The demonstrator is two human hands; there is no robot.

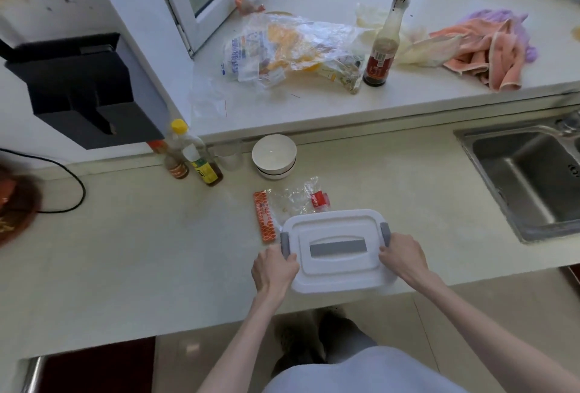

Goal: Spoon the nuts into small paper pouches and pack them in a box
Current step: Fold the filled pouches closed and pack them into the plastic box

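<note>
White plastic box [337, 251], lid on, grey strip handle in lid centre, grey clips at both short ends, sitting near front edge of beige counter [141, 242]. Left hand [273, 268] gripping left end of box, fingers curled over lid edge just below left grey clip. Right hand [402, 256] gripping right end, fingers curled at the right clip; cannot tell if clips are latched. Box contents hidden by lid. Just behind box, touching or nearly: crumpled clear plastic bag [296, 198] with red label, plus orange patterned packet [266, 216] lying flat beside the box's left rear corner. Farther back on counter: two stacked white bowls [274, 156], clear glass [230, 154], yellow-capped oil bottle [197, 154], smaller dark sauce bottle [174, 160] beside it. Steel sink [530, 179] at right, well apart from box. Black cable [73, 185] and dark red round object [15, 204] at far left, partly cut off. Black wall-mounted holder [84, 88] upper left. On raised white sill [314, 104]: big crumpled clear bag [288, 47] with yellow stuff inside, dark glass bottle [384, 44] upright, pink cloth [483, 50] bunched with purple cloth [496, 16] behind it. No nuts, spoon or paper pouches visible in frame. Grey-clad legs and dark footwear below counter edge, blurred.
</note>
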